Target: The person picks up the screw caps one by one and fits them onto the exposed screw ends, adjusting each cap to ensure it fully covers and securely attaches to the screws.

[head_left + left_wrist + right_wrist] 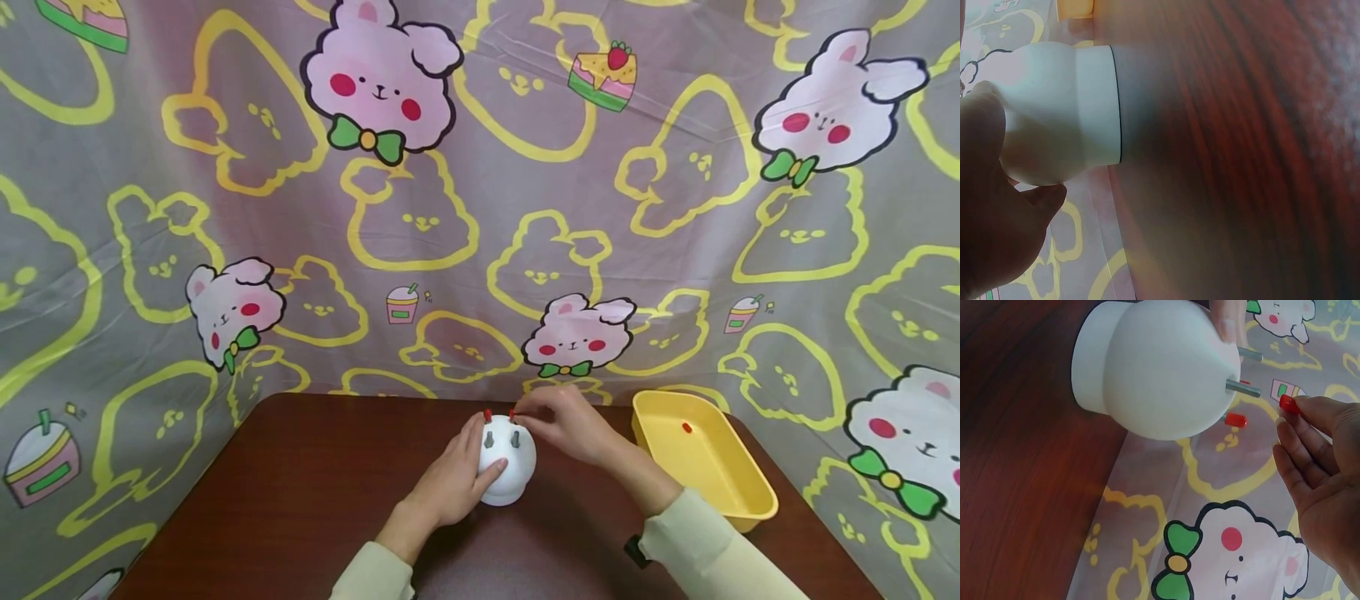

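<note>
A white, rounded piece with a collar-like base (513, 482) stands on the table, metal threaded studs rising from its top. Two studs (1243, 388) are bare; red caps (1236, 420) cover the two far ones. My left hand (453, 475) grips the piece's left side, thumb across its front and fingers behind. Between thumb and fingertips, my right hand (1325, 462) pinches another small red cap (1289, 404), held a short way off the studs in the right wrist view. From the head view, the right hand (566, 421) is at the top right of the piece.
To the right on the dark wood table (315, 483) is a yellow tray (723, 475) with one small red cap (687, 427) lying in it. A printed cloth (420, 200) hangs close behind the table and along both sides. My right forearm passes just left of the tray.
</note>
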Available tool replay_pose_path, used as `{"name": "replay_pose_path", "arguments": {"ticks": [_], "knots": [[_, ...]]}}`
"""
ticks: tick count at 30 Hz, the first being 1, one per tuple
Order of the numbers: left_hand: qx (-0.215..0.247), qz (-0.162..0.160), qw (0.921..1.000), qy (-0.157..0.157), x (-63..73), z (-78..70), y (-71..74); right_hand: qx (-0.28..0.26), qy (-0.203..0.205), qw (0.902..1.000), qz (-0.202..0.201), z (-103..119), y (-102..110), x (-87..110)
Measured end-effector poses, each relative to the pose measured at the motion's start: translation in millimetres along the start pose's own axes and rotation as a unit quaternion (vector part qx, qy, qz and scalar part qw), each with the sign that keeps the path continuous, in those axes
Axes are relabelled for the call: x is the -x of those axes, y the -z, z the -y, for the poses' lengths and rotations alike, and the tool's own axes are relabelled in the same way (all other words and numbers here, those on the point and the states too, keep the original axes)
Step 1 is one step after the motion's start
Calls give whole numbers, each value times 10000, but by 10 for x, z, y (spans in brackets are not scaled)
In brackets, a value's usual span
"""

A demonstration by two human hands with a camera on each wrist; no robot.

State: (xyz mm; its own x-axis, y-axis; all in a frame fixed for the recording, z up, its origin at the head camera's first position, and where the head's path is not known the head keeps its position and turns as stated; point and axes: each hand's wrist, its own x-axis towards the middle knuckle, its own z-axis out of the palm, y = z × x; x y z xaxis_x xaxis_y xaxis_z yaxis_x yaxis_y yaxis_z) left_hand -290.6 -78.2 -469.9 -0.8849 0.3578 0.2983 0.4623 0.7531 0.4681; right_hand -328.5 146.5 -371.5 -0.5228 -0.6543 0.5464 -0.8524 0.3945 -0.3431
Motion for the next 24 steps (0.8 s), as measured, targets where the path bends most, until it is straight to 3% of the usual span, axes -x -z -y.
{"name": "replay_pose_path", "arguments": {"ticks": [8,24], "knots": [[-1,174,9998,131,-3,3,5,-28,-152,9999,78,59,-31,-38],[33,51,10000,22,-2,14,-1,-209,-112,9995,202,59,-194,-116]]}}
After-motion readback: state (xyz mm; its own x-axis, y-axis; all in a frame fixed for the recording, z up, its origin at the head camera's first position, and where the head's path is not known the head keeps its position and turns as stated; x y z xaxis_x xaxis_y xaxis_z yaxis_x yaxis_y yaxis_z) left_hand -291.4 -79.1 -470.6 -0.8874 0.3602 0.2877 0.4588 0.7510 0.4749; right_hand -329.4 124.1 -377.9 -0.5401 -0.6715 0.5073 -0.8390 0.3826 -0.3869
